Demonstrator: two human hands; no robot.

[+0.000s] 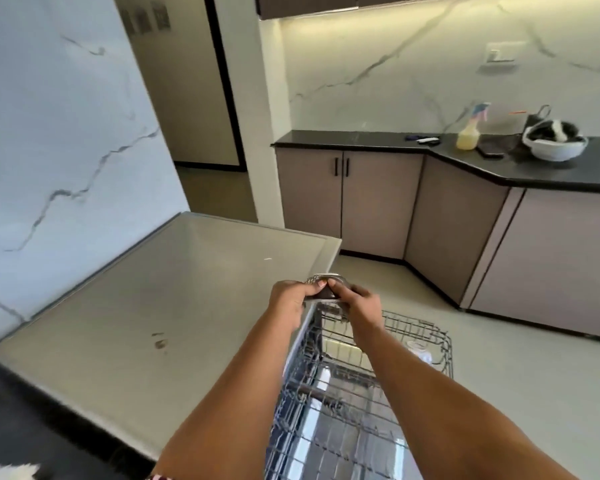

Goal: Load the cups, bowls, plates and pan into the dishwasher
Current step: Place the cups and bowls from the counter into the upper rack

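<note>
Small metallic item [324, 289] mostly hidden by both hands' fingers [317, 285], identity unclear, dishwasher rack [361, 393] blurred, cut off by bottom edge, contents indistinct

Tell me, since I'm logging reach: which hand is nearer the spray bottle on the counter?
Right. The right hand lies on the spray bottle side of the held cup; the left hand grips it from the far side.

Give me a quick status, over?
Left hand and right hand both grip a small dark dish. Wire rack pulled out below. Nothing blocking.
</note>
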